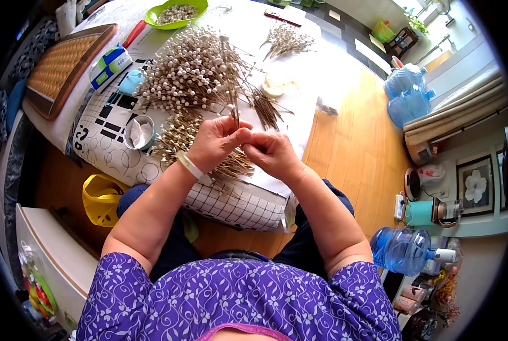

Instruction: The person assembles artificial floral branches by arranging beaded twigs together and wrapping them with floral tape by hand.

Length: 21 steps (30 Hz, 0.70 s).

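Note:
My left hand (217,142), with a pale band at its wrist, is closed around a small upright bunch of thin brown stems (231,94) with bead-like tips. Beside it, my right hand (274,154) is pinched shut close to the lower ends of that bunch; whatever its fingers hold is hidden. A large heap of stems with round white tips (180,68) lies just beyond my left hand. Under my wrists spreads another pile of stems (180,133) with smaller pale tips. Past my right hand are a bundle of bare brown stems (265,108) and a pale roll (274,84).
On the patterned table cover (94,153) stand a small tub (139,133) with white material and a tissue pack (109,67). Farther back are a green bowl (174,14) of white beads, a phone (282,17) and another stem bunch (287,41). A yellow bag (101,199) is at the left.

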{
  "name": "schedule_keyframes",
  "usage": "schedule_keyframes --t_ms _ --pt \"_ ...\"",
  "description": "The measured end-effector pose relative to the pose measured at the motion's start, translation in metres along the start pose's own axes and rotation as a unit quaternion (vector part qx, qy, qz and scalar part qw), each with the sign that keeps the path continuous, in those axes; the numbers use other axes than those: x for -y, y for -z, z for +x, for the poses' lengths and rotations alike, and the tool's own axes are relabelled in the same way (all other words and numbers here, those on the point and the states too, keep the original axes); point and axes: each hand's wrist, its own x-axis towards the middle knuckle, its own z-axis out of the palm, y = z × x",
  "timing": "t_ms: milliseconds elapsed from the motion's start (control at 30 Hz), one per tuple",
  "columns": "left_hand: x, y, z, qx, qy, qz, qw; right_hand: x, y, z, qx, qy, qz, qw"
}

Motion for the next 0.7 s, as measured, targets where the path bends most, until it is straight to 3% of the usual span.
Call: schedule_keyframes --t_ms 200,333,500,633,700 --pt "0.000 0.005 0.000 0.024 0.006 -0.015 1.000 -0.001 0.000 -0.001 0.023 -0.060 0.127 0.990" --pt "0.005 0.004 0.001 -0.021 -0.001 -0.021 1.000 0.004 0.000 -0.002 0.022 -0.083 0.133 0.987" --pt "0.008 0.004 0.003 -0.014 -0.005 -0.009 1.000 0.003 0.001 -0.002 0.027 -0.015 0.063 0.997" --pt "-0.002 -0.005 0.003 -0.017 0.037 -0.047 0.998 0.001 0.001 -0.002 0.019 -0.044 0.061 0.997" --pt "0.002 -0.003 0.004 -0.014 0.026 -0.041 0.999 0.000 0.001 0.001 0.022 -0.011 0.048 0.999"
